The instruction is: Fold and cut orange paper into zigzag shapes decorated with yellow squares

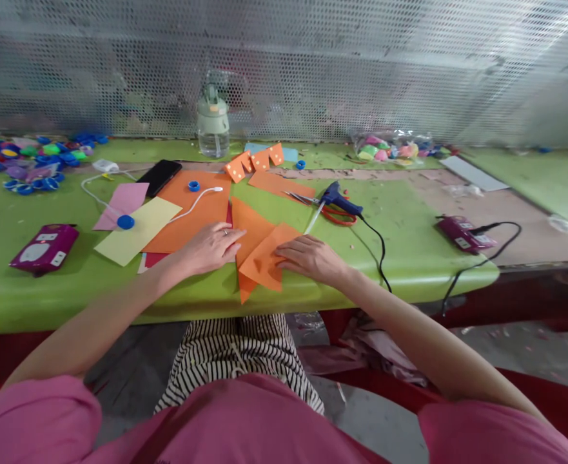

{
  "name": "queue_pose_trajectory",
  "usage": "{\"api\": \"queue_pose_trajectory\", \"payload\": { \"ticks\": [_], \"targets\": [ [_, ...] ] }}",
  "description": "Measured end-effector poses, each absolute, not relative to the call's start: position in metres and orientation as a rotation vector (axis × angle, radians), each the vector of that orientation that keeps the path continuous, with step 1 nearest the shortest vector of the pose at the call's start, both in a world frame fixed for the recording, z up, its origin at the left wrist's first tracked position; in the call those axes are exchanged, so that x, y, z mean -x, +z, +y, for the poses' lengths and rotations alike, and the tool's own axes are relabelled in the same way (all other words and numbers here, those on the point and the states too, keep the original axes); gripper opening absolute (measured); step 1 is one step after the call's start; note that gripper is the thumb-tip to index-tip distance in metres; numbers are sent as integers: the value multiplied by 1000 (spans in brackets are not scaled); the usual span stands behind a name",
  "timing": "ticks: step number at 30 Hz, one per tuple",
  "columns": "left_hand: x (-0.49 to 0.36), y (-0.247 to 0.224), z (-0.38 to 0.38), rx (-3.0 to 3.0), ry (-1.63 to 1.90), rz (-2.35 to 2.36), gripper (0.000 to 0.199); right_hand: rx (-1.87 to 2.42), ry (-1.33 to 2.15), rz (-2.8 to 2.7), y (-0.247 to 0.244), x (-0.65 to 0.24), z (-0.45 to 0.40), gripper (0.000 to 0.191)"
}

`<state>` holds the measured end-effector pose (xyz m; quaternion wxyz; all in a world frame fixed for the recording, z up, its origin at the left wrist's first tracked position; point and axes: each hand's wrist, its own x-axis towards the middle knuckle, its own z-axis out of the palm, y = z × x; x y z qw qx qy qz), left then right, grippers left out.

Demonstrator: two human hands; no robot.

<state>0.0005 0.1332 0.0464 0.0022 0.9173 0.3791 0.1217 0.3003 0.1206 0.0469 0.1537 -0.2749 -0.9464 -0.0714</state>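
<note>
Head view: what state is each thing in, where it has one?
Near orange paper, one piece overlapping another.
Right hand, fingers on it, grip unclear.
Left hand, open, palm down.
Phone, upper face dark.
Bottle, upright, lid on.
Glue gun, lying, cord attached.
Scissors, opening unclear.
Left socket, red light lit.
Right socket, cord plugged in.

Upright lidded bottle [213,125], black phone [160,177]

The right hand [311,259] touches orange paper [262,259], apparently folded or layered.
</note>
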Motion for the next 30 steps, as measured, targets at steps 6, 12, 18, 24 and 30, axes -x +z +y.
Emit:
{"api": "queue_pose_trajectory", "payload": {
  "ticks": [6, 12, 18, 24, 30],
  "targets": [
    [-3, 50, 100, -2994, 320, 1149, 41, 979, -264, -2457, 69, -315, 153, 33],
    [-10, 51, 75, -2967, 209, 1163, 57, 1243, -227, -2137, 98, -303, 206, 38],
    [-11, 43, 67, -2981, 164, 1111, 65, 1235, -339, -2105, 112, -279, 238, 46],
    [-26, 44, 55, -3097, 319, 1245, 49, 1507, -115, -2335, 85, -286, 252, 40],
    [-43, 43, 64, -3202, 533, 1335, 36, 1144, 170, -2443, 83, -287, 157, 31]
  ]
}}
